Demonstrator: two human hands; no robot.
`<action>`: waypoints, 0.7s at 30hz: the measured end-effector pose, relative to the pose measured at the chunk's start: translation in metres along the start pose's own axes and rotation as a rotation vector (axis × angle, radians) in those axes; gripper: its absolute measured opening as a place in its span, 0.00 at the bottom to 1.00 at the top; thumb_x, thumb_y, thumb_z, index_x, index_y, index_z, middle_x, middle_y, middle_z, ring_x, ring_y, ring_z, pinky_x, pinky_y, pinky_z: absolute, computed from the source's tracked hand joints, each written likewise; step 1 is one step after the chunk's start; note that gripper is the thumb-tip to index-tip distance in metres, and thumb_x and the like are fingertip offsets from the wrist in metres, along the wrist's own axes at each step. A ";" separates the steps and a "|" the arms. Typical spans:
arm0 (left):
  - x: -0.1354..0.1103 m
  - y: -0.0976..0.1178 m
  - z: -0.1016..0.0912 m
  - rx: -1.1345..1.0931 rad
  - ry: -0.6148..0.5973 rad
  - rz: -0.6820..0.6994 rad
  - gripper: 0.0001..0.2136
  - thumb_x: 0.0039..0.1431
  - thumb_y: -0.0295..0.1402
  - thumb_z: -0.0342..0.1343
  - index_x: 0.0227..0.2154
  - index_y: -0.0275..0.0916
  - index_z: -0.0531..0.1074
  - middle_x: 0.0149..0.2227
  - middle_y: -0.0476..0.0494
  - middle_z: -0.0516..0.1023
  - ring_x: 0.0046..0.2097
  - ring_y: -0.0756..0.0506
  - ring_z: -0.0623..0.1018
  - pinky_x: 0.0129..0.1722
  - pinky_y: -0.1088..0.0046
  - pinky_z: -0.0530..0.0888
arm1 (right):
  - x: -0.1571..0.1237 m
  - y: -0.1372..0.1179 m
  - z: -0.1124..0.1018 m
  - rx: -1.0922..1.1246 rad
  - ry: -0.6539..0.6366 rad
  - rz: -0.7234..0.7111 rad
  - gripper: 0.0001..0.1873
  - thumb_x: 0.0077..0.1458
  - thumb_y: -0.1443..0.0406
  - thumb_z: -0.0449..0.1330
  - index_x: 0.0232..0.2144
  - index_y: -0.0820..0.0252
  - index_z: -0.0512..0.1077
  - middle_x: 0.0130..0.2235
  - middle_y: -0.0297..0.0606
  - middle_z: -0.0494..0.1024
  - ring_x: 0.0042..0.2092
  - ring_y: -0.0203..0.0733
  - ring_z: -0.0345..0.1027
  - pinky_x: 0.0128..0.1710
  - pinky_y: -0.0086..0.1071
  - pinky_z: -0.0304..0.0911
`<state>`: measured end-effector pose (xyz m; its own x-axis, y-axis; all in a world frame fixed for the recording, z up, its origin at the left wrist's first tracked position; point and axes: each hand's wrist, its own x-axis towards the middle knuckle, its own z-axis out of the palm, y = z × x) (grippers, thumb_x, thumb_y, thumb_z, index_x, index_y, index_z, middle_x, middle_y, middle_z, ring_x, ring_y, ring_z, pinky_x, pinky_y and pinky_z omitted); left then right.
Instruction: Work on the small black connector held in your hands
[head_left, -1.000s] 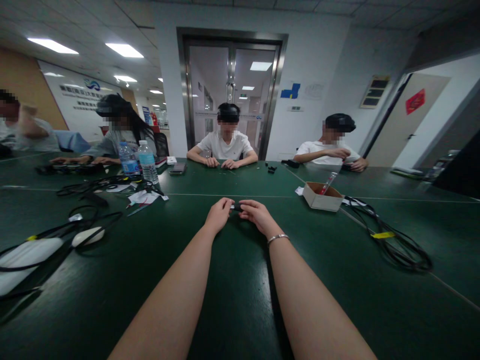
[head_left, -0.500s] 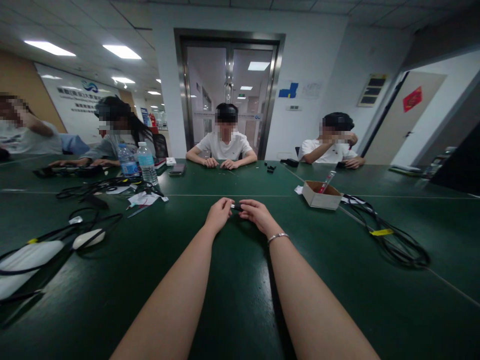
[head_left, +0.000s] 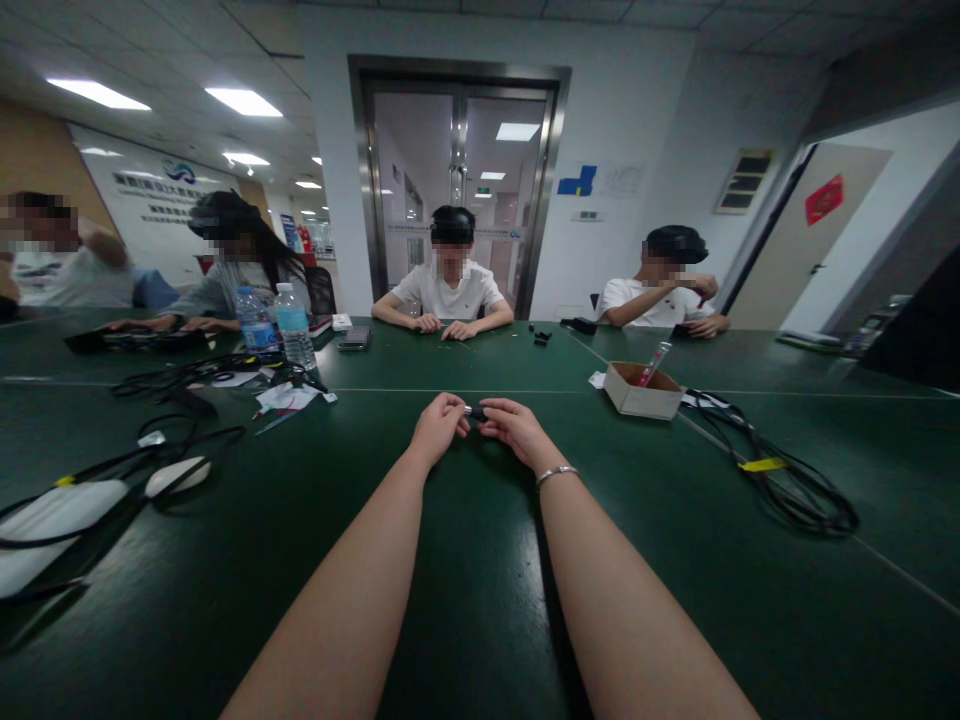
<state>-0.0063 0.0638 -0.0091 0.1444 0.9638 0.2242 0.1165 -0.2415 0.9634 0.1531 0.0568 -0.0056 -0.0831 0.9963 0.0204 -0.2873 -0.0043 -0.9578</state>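
Note:
Between my two hands, just above the green table, is a small black-and-silver stick-shaped object (head_left: 475, 412). My left hand (head_left: 438, 432) pinches its silver end with thumb and fingers. The dark end sits in the closed fingertips of my right hand (head_left: 517, 430), which has a silver bangle at the wrist. Fingers cover much of the object, so its exact kind cannot be made out.
To the right stand an open cardboard box (head_left: 643, 402) with a clear-and-red tube inside and a coiled black cable (head_left: 806, 500). Leftward are water bottles (head_left: 295, 330), tangled cables, paper scraps (head_left: 289, 398) and a white mouse (head_left: 178, 478). Several people sit around the table (head_left: 480, 610).
My hands stay almost in place; a little more of the object's silver part shows between my fingers. The far-left person has shifted slightly.

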 end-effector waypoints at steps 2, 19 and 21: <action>0.002 -0.003 0.001 -0.016 0.004 0.003 0.08 0.57 0.36 0.49 0.34 0.37 0.65 0.23 0.48 0.73 0.22 0.51 0.72 0.24 0.78 0.66 | 0.000 0.000 0.000 -0.013 -0.009 0.002 0.07 0.50 0.76 0.62 0.34 0.65 0.73 0.27 0.37 0.76 0.26 0.34 0.72 0.27 0.23 0.71; -0.016 0.004 0.018 0.464 0.029 0.060 0.09 0.56 0.42 0.53 0.31 0.41 0.68 0.30 0.46 0.75 0.31 0.47 0.72 0.30 0.73 0.63 | -0.011 0.011 0.022 -0.673 0.066 -0.338 0.17 0.40 0.80 0.56 0.32 0.60 0.73 0.30 0.32 0.76 0.31 0.36 0.69 0.32 0.26 0.66; -0.024 0.011 0.019 0.458 -0.010 0.054 0.09 0.57 0.40 0.52 0.33 0.41 0.70 0.31 0.44 0.75 0.32 0.46 0.73 0.30 0.73 0.65 | -0.019 0.007 0.021 -0.636 0.048 -0.211 0.16 0.42 0.79 0.56 0.34 0.62 0.73 0.27 0.32 0.74 0.24 0.33 0.66 0.23 0.24 0.63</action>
<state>0.0100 0.0358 -0.0063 0.1716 0.9479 0.2685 0.5302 -0.3186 0.7857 0.1331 0.0356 -0.0065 -0.0399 0.9731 0.2269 0.3269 0.2273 -0.9173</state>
